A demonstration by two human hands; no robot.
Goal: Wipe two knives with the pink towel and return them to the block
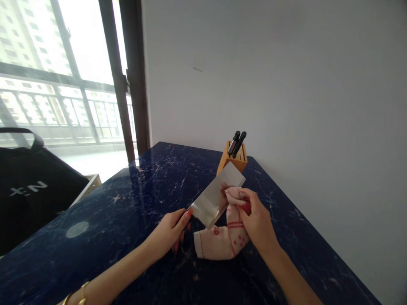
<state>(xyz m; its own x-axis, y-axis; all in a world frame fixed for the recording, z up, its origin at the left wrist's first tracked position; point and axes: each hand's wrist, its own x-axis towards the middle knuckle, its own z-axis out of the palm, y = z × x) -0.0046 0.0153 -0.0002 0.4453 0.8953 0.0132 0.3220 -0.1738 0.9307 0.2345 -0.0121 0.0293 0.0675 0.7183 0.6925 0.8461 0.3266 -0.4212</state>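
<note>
My left hand [170, 232] is closed round the handle end of a broad steel cleaver [216, 195], holding it tilted over the dark blue marble table [127, 220]. The blade points away towards the wooden knife block [233, 159]. My right hand [257, 220] grips a pink-white cloth with red marks [222, 243] and presses its bunched upper part against the flat of the blade. The cloth's lower end rests on the table. The cleaver's handle is hidden inside my left hand.
The knife block holds two black-handled knives [237, 143] and stands near the white wall at the table's far right. A black bag [32, 190] sits to the left, beside a large window. A white-rimmed object [87, 186] shows by the table's left edge.
</note>
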